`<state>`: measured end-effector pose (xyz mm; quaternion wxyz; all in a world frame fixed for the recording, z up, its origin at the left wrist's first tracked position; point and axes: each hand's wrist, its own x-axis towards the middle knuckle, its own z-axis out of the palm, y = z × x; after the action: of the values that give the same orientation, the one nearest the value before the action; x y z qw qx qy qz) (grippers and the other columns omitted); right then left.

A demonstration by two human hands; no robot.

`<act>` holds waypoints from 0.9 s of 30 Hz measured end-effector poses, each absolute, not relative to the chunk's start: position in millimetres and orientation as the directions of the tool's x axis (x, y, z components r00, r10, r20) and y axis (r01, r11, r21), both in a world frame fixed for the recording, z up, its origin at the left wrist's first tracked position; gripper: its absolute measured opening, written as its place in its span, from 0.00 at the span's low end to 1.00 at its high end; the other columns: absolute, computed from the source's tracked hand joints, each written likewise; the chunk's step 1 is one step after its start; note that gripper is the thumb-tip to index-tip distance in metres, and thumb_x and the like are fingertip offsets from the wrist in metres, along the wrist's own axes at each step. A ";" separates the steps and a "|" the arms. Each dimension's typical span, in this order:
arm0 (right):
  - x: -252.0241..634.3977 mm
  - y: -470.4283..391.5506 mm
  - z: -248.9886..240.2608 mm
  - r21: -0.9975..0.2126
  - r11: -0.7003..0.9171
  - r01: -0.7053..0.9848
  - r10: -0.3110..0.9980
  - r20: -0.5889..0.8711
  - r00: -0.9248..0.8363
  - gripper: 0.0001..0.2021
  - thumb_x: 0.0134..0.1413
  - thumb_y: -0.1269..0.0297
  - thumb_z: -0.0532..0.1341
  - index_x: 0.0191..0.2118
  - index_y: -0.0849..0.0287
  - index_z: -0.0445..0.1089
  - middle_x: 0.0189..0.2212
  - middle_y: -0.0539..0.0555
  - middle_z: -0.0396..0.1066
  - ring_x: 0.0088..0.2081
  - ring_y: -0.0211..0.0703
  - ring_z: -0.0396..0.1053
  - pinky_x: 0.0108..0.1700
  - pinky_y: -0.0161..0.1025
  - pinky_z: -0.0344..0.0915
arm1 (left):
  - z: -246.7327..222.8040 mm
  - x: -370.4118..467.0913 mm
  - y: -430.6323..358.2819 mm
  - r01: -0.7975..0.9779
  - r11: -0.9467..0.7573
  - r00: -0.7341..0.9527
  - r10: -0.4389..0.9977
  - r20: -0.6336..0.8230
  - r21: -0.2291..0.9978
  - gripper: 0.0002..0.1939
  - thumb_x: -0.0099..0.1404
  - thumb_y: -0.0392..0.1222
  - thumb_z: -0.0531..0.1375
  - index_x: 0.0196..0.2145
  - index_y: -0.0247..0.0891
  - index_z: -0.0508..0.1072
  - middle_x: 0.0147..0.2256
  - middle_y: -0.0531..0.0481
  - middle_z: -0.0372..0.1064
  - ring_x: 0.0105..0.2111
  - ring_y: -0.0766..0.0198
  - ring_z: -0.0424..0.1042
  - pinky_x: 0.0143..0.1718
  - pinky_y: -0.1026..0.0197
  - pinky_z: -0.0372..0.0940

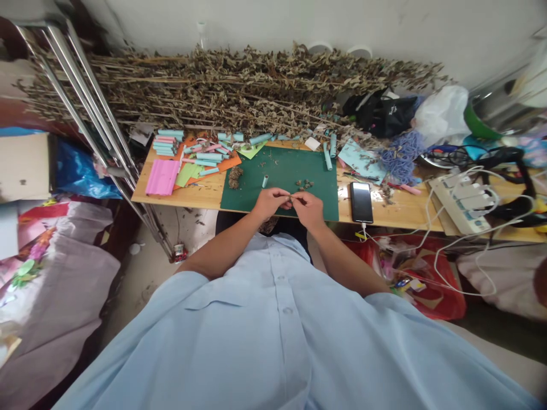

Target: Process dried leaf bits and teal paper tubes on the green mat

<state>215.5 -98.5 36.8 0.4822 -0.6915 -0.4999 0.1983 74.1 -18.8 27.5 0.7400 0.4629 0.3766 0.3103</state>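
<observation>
Over the front edge of the green mat, my left hand and my right hand meet fingertip to fingertip. Both are closed in a pinch on a small bit of dried plant between them. On the mat, a brown clump of dried leaves lies at the left and small crumbled pieces lie just behind my right hand. A short light-blue paper roll stands behind my left hand. Two more blue rolls rest near the mat's back right corner.
Long dried stalks span the back. Paper rolls and a pink pad lie left of the mat. To the right are a phone, blue string and a power strip. Metal crutches lean at the left.
</observation>
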 end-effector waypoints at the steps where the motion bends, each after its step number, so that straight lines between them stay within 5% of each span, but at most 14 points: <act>1: 214.2 -97.7 36.8 -0.882 -0.067 0.467 0.873 0.175 0.455 0.11 0.55 0.56 0.63 0.35 0.56 0.81 0.33 0.55 0.82 0.35 0.46 0.76 0.43 0.44 0.74 | 28.0 74.4 -18.8 -0.100 0.378 0.517 0.810 -0.276 0.920 0.06 0.61 0.31 0.68 0.37 0.29 0.78 0.26 0.50 0.78 0.25 0.66 0.79 0.34 0.62 0.76; 11: 213.6 -87.2 31.5 -0.983 -0.184 -0.019 0.803 -0.161 0.574 0.18 0.45 0.47 0.68 0.34 0.57 0.77 0.24 0.51 0.74 0.25 0.40 0.69 0.28 0.38 0.67 | 27.1 75.9 -20.6 -0.040 0.300 0.457 0.854 -0.249 0.953 0.05 0.61 0.33 0.67 0.36 0.31 0.78 0.24 0.52 0.77 0.25 0.66 0.78 0.32 0.63 0.74; 16: 250.4 -97.9 36.6 -0.970 -0.183 0.160 0.764 -0.038 0.644 0.17 0.47 0.49 0.68 0.36 0.58 0.79 0.24 0.50 0.75 0.24 0.40 0.68 0.30 0.40 0.68 | 31.3 78.6 -23.0 0.114 0.217 0.466 0.850 -0.245 0.969 0.06 0.65 0.32 0.63 0.40 0.32 0.78 0.25 0.52 0.76 0.25 0.66 0.77 0.33 0.64 0.73; 19: 267.7 -103.6 33.0 -0.947 -0.228 0.226 0.752 -0.024 0.658 0.16 0.48 0.50 0.67 0.35 0.58 0.79 0.23 0.51 0.75 0.25 0.42 0.69 0.30 0.41 0.67 | 36.9 86.3 -16.9 0.313 -0.050 0.469 0.876 -0.109 0.948 0.07 0.66 0.30 0.61 0.39 0.36 0.78 0.31 0.50 0.78 0.32 0.64 0.79 0.40 0.62 0.73; 23: 272.8 -104.7 22.1 -0.946 -0.186 0.265 0.777 0.024 0.629 0.15 0.50 0.52 0.66 0.36 0.59 0.80 0.24 0.51 0.76 0.27 0.44 0.72 0.36 0.42 0.70 | 45.2 103.2 1.3 0.548 -0.504 0.598 0.794 0.109 0.668 0.11 0.68 0.28 0.58 0.39 0.36 0.80 0.42 0.40 0.78 0.45 0.55 0.77 0.52 0.56 0.69; 27: 272.6 -103.5 15.2 -0.958 -0.155 0.243 0.795 0.025 0.607 0.15 0.51 0.51 0.65 0.37 0.57 0.80 0.26 0.51 0.77 0.30 0.45 0.74 0.38 0.42 0.70 | 48.8 114.8 12.7 0.632 -0.671 0.719 0.694 0.029 0.387 0.15 0.71 0.30 0.52 0.44 0.31 0.80 0.45 0.34 0.75 0.44 0.50 0.75 0.47 0.53 0.68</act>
<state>272.6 -103.5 15.2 0.5396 -0.7157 -0.3624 0.2555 114.8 12.7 48.8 0.1777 0.9100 0.3645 0.0869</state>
